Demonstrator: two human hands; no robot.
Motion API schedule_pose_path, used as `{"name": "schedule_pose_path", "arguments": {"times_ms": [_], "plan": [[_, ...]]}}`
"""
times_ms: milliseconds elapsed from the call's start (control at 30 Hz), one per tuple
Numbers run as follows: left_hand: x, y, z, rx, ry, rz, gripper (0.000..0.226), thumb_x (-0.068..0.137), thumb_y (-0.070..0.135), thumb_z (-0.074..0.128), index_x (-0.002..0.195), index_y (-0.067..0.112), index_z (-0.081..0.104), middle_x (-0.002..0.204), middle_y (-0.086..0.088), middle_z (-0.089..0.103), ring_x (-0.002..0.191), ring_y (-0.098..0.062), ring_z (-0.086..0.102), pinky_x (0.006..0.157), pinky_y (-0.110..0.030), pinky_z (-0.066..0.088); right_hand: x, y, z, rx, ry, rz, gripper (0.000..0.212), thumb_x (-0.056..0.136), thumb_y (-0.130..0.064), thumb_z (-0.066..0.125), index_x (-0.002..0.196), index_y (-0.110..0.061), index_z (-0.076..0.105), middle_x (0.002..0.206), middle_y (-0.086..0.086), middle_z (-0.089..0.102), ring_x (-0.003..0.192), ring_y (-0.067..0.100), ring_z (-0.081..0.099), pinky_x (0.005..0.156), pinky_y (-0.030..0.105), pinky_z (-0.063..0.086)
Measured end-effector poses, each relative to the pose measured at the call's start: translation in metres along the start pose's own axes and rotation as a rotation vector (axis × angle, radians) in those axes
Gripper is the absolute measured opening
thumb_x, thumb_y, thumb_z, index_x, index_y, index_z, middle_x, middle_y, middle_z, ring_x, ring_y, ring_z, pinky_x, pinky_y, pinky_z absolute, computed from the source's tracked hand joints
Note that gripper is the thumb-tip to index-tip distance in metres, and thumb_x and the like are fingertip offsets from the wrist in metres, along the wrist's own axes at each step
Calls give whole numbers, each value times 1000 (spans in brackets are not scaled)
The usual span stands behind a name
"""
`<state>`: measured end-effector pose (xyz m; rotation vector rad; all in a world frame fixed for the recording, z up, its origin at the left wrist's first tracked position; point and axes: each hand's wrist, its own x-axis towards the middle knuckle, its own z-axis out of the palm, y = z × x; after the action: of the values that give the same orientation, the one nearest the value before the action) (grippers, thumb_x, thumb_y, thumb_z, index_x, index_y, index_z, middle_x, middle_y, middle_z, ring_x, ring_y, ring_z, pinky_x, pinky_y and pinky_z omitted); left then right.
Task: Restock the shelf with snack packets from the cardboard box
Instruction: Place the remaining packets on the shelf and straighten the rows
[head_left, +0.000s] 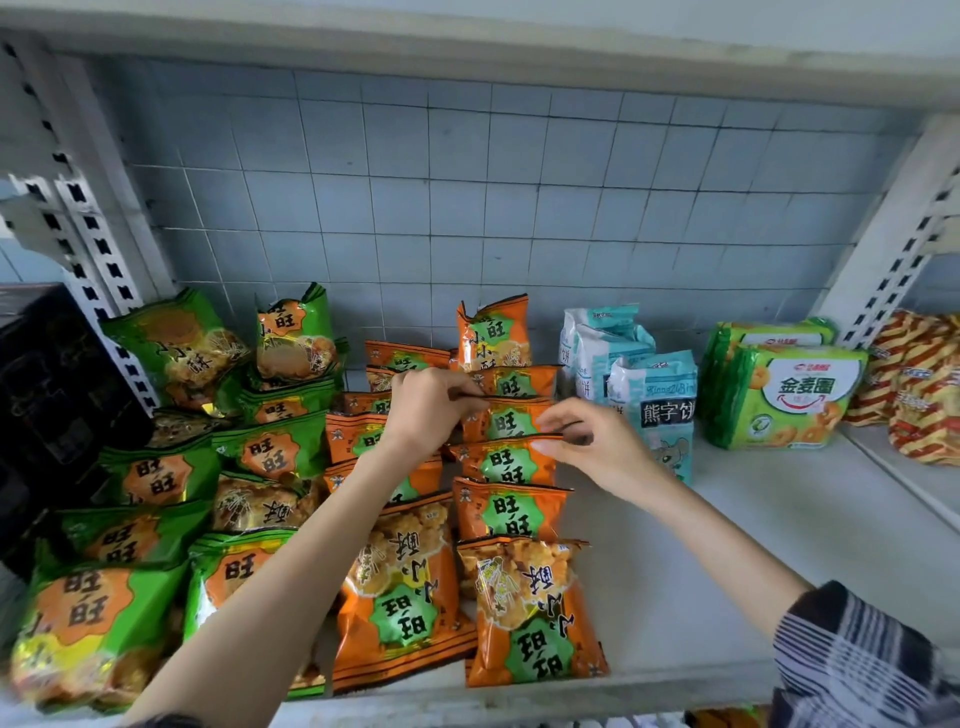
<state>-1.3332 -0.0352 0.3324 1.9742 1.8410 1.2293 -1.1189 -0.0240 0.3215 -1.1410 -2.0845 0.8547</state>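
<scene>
Snack packets: orange ones are sitting in two overlapping rows on the shelf (727, 545); the held orange packet (511, 460), midway along the right row, is serving as the landmark.
Cardboard box: not showing in this view.
Nearest, in front of the landmark: the front packet (535, 613) is lying flat with its lower edge reaching the shelf lip. Any forward push along the row is likely to be tipping it off.
Left of the landmark: green packets (156, 467) are piling loosely and tilting, and the left forearm is crossing just beside them, so an elbow drift could be toppling them.
Right hand (587, 441): its fingers (556, 413) and thumb are pinching the landmark's top seal.
Left hand (431, 400): its fingers (462, 387) are pinching the top seal of the next packet (514, 418), just behind the landmark.
Grip risk: both pinches are catching only thin seal edges, so a tug could be slipping free or dragging neighbours out of line.
Right of the landmark: blue-and-white packets (649, 395) are leaning close by, and a sideways shove may be knocking them.
Behind the landmark: an upright packet (493, 332) is leaning near the tiled wall (467, 182) and could be falling forward.
</scene>
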Motion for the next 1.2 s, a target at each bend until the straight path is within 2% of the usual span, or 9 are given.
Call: {"name": "schedule_pose_path", "arguments": {"times_ms": [100, 200, 400, 500, 600, 733, 867, 1000, 1200], "plan": [[1, 0, -3, -10, -48, -36, 10, 79, 27, 75, 82, 18, 76, 82, 8, 69, 88, -20, 62, 96, -48, 41, 5, -4, -1, -58, -46, -4, 20, 79, -22, 76, 79, -39, 64, 84, -17, 67, 76, -8, 59, 69, 12, 42], [2, -3, -5, -20, -88, -81, 15, 78, 29, 75, 87, 16, 76, 90, 3, 72, 93, -20, 62, 97, -45, 42, 10, -5, 1, -65, 12, 4, 22, 77, -18, 77, 71, -35, 64, 75, -16, 66, 71, -4, 60, 71, 22, 45], [3, -6, -12, -30, -192, -108, 24, 82, 26, 71, 101, 12, 74, 96, 2, 68, 89, -10, 58, 65, -5, 37, 10, -7, 13, -70, 202, -51, 10, 77, -15, 77, 74, -20, 69, 76, -9, 66, 76, 14, 62, 75, 38, 52], [-5, 2, -18, 33, -242, -58, 28, 90, 29, 63, 113, 14, 68, 110, -3, 67, 103, -18, 61, 87, -24, 45, 8, -5, 17, -56, 274, -73, 7, 77, -13, 78, 76, -13, 71, 76, -5, 66, 73, 14, 61, 72, 38, 51], [-29, 16, -24, 260, -198, -11, 46, 94, 39, 51, 134, 17, 51, 131, -3, 55, 121, -24, 48, 106, -42, 33, 7, -3, 20, -68, 313, -90, 7, 77, -14, 78, 75, -15, 70, 75, -9, 64, 69, 8, 59, 69, 38, 51], [-94, 39, -30, 432, -90, 308, 56, 94, 52, 32, 132, 17, 53, 131, 0, 56, 120, -21, 54, 106, -47, 31, 6, -2, 23, -76, 357, -107, 7, 76, -14, 78, 79, -11, 72, 77, -8, 63, 72, 11, 60, 72, 41, 51], [-146, 37, -18, 624, -289, 578, 61, 94, 61, 23, 139, 27, 47, 138, 5, 53, 127, -15, 50, 107, -58, 31, 6, -3, 24, -98, 360, -96, 8, 78, -18, 77, 81, -12, 72, 82, -5, 66, 78, 14, 62, 76, 42, 50], [-161, 27, -9, 745, -355, 649, 66, 91, 68, 25, 144, 31, 37, 147, 0, 43, 131, -18, 46, 110, -55, 19, 3, -6, 23, -105, 357, -83, 10, 79, -20, 76, 84, -13, 72, 88, -2, 68, 83, 15, 62, 77, 44, 50], [-154, 23, -4, 794, -368, 556, 62, 91, 63, 28, 139, 29, 48, 145, -2, 46, 127, -21, 51, 100, -57, 37, -4, -9, 22, -113, 339, -119, 13, 81, -21, 74, 89, -11, 72, 91, -2, 67, 86, 14, 62, 79, 41, 50]]}}
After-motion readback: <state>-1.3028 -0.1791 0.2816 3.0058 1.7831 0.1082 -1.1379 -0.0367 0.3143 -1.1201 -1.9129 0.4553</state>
